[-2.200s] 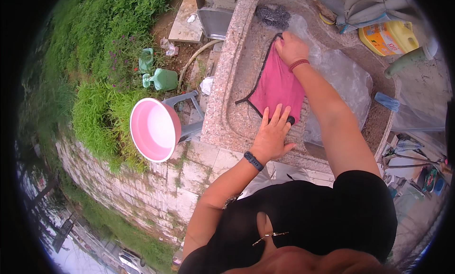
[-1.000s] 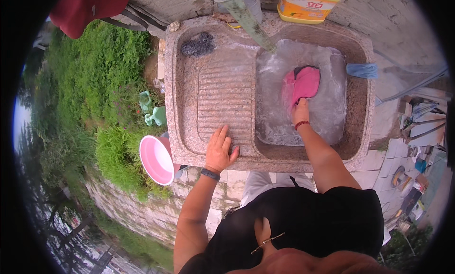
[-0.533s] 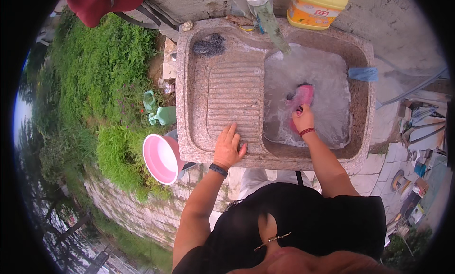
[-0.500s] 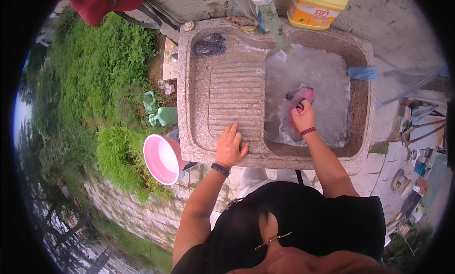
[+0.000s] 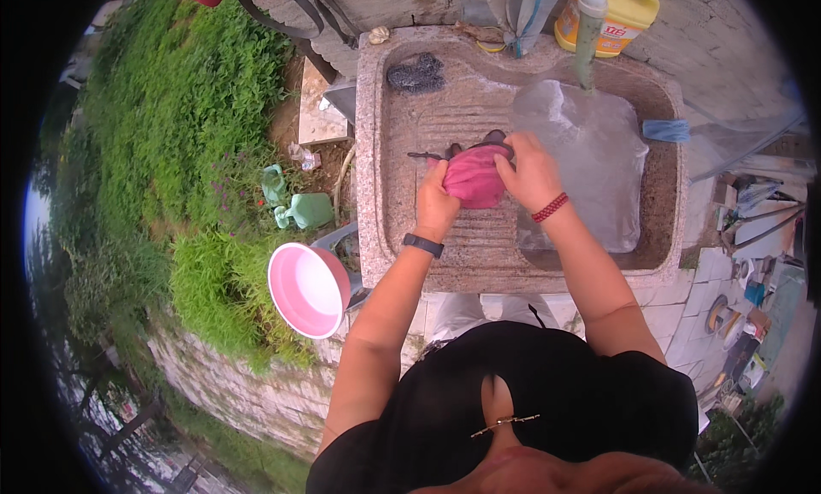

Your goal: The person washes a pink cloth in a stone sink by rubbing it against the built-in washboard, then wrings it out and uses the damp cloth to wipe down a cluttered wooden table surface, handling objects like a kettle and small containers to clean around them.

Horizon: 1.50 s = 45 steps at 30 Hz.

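Note:
A pink cloth piece with dark edging and a thin dark strap [image 5: 475, 177] is stretched between both hands over the ridged washboard [image 5: 470, 248] of a stone sink [image 5: 371, 177]. Its exact kind cannot be made out. My left hand [image 5: 438, 207], with a dark band at the wrist, is closed on its left end. On the right end, my right hand [image 5: 532, 176] pinches the dark edge with thumb and fingers. Cloudy water [image 5: 590, 177] fills much of the basin to the right. A dark, crumpled mesh-like piece [image 5: 416, 73] lies at the sink's far left corner.
Behind the sink, a pipe [image 5: 587, 53] points down into the basin beside a yellow jug [image 5: 629, 19]. A blue cloth [image 5: 665, 130] hangs over the right rim. At the left stand a pink basin [image 5: 310, 290] and a green watering can [image 5: 310, 212].
My right hand has lifted the pink cloth out of the water and moved it left over the washboard. The left hand has left the near edge and taken hold of it.

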Each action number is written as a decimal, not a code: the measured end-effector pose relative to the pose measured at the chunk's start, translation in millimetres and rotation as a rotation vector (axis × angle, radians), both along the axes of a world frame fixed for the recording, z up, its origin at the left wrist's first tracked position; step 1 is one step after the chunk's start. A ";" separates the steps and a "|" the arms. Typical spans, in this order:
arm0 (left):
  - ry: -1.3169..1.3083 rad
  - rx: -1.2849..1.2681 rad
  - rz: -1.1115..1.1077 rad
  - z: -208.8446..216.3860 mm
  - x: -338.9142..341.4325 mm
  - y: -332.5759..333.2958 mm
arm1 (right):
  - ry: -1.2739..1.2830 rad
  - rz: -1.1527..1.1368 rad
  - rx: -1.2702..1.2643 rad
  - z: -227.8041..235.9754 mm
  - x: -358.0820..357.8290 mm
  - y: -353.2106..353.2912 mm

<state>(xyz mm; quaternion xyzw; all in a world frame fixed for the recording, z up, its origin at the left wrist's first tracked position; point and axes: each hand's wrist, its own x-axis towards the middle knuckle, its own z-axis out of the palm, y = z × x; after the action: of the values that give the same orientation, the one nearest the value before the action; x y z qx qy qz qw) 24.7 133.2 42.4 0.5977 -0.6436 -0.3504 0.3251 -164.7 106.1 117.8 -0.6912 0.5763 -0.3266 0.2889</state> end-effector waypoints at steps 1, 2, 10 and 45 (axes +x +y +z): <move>-0.091 0.021 0.038 -4.5 9.4 1.7 | 0.245 -0.064 -0.167 -8.2 1.4 -2.3; -0.183 0.041 0.070 -2.1 17.0 3.5 | 0.141 0.055 -0.107 -13.2 1.8 -2.6; -0.369 0.180 -0.041 15.6 45.0 -1.6 | 0.172 0.063 -0.123 -95.1 86.1 -13.6; -0.522 -0.272 -0.092 -32.3 -2.3 -80.1 | 0.170 -0.154 -0.297 -110.8 70.3 -51.6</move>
<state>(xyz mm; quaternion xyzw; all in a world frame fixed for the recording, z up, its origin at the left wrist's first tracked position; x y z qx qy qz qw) 22.4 53.1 10.1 0.5888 -0.7729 -0.1097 0.2096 -94.4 54.4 7.0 -0.7051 0.5953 -0.3700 0.1079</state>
